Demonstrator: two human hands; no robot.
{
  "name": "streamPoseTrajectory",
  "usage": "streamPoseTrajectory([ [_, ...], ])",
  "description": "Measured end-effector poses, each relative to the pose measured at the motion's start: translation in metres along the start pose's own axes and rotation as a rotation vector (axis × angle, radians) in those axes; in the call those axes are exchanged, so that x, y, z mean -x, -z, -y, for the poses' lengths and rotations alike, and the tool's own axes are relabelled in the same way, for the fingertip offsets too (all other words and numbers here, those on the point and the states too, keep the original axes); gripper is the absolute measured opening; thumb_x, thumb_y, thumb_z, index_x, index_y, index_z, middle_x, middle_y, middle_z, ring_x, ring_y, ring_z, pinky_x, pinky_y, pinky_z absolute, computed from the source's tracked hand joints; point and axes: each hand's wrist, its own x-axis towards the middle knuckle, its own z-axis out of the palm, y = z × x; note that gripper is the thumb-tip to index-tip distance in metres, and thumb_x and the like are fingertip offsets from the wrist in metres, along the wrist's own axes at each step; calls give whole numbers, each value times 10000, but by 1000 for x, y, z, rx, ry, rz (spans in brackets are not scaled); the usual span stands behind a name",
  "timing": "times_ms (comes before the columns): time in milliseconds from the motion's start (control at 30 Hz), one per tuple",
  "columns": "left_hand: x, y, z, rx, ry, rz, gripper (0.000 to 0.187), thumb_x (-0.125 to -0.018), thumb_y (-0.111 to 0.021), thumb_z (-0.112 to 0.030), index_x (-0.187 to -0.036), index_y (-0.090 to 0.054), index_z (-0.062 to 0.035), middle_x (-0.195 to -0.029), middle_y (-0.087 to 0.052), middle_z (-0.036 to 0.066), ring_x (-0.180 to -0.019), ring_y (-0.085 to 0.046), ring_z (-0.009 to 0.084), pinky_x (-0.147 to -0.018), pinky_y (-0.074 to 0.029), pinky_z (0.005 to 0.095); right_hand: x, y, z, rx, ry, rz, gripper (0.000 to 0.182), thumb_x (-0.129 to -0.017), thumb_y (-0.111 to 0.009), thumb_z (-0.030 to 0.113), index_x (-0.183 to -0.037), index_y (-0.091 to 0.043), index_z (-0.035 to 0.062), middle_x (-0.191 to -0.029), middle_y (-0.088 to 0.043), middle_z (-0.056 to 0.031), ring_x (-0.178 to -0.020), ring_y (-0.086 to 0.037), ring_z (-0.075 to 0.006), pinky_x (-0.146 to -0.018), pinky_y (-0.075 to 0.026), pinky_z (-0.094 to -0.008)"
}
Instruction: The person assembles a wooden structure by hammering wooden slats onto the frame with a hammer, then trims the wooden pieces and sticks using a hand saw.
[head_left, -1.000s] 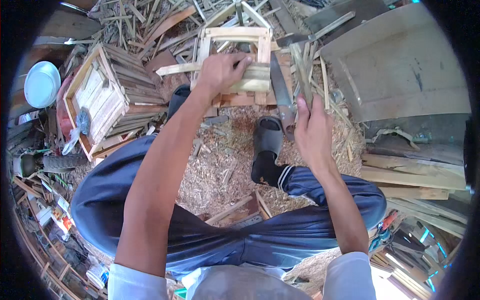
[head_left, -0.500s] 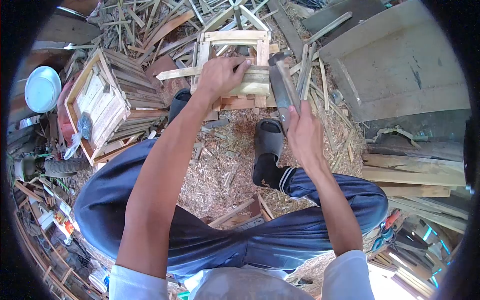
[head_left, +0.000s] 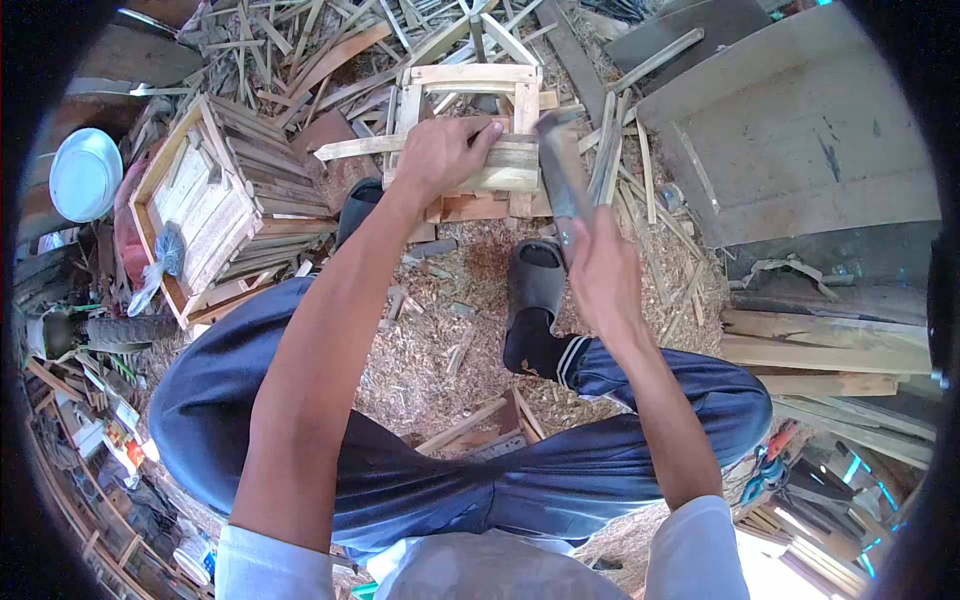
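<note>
My left hand (head_left: 445, 155) is closed over a thin wooden slat (head_left: 350, 148), which lies across a small wooden frame (head_left: 470, 73) and sticks out past its left side. The frame has a curved top rail and stands on the ground beyond my feet. In my right hand (head_left: 605, 265) is a hammer (head_left: 567, 150), slightly smeared by motion. Its head is up beside the frame's right edge, apart from the slat. The fingers of my left hand partly hide the slat.
Left of the frame stands a slatted wooden crate (head_left: 200, 215) with a knotted plastic bag (head_left: 168, 252) on it. A pale basin (head_left: 86, 176) is farther left. Scrap sticks (head_left: 290, 60) are heaped at the back. A large board (head_left: 800, 130) and stacked planks (head_left: 830, 340) lie to the right.
The hammer's head has shifted slightly, and my right hand has dropped a little toward me. My left hand and the slat keep nearly the same place.
</note>
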Motion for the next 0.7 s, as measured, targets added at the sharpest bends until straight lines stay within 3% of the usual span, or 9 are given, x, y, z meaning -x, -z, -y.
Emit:
streamPoseTrajectory([
  [133, -3, 2, 3, -17, -23, -25, 379, -936, -441, -422, -1031, -704, -167, -782, -673, 175, -763, -646, 357, -733, -509, 453, -3, 8, 6, -26, -3, 7, 194, -963, -470, 198, -967, -439, 6, -626, -586, -271, -605, -601, -464, -502, -461, -524],
  [233, 1, -5, 6, -13, -22, -29, 369, -935, -447, -415, -1018, -706, -165, -777, -671, 175, -759, -646, 356, -724, -511, 454, 3, 9, 11, -229, -39, -133, 193, -962, -471, 194, -967, -437, 4, -637, -589, -271, -615, -605, -462, -517, -473, -520],
  [300, -2, -5, 4, -11, -35, -43, 366, -934, -449, -412, -1012, -707, -165, -778, -671, 175, -760, -647, 355, -723, -511, 455, -1, -1, 4, -42, -35, 33, 201, -967, -464, 200, -983, -438, 1, -639, -587, -264, -629, -608, -459, -533, -463, -525],
  [433, -2, -2, 3, -25, -50, -43, 364, -934, -448, -410, -1015, -705, -165, -804, -676, 176, -765, -648, 358, -736, -512, 454, 1, 3, 13, -5, 28, 87, 209, -973, -455, 206, -998, -442, -1, -643, -583, -260, -633, -607, -456, -546, -446, -528],
  [500, 1, -3, 6, -23, -49, -47, 362, -933, -449, -408, -1018, -704, -166, -816, -678, 175, -765, -648, 359, -740, -512, 455, 2, 18, 23, -200, -117, -9, 212, -974, -458, 218, -994, -453, 7, -655, -590, -253, -643, -607, -457, -557, -438, -529],
  [567, 0, -4, 7, -15, -39, -34, 359, -931, -455, -405, -1021, -702, -159, -830, -681, 167, -782, -647, 360, -744, -511, 453, -6, 26, 12, -287, -81, -62, 240, -978, -461, 254, -1007, -467, 15, -679, -588, -245, -605, -588, -449, -542, -442, -495],
  [633, 0, -2, 4, -18, -34, -22, 360, -930, -455, -406, -1022, -702, -160, -833, -682, 165, -786, -647, 360, -745, -511, 452, -19, 30, -7, -466, -71, -14, 293, -990, -448, 305, -1036, -474, 17, -693, -579, -204, -525, -555, -383, -509, -435, -443],
  [667, -1, 0, 2, -25, -29, -9, 361, -930, -455, -407, -1022, -702, -160, -836, -683, 163, -790, -647, 360, -747, -511, 452, -24, 35, -11, -586, -163, 67, 340, -992, -442, 346, -1048, -495, 14, -689, -552, -119, -470, -500, -249, -469, -403, -367],
  [700, -1, 1, 1, -25, -33, -13, 361, -930, -455, -407, -1022, -702, -160, -836, -683, 163, -790, -647, 360, -747, -511, 452, -26, 38, -12, -586, -160, 62, 340, -992, -442, 346, -1048, -495, 14, -689, -552, -119, -470, -500, -249, -469, -403, -367],
])
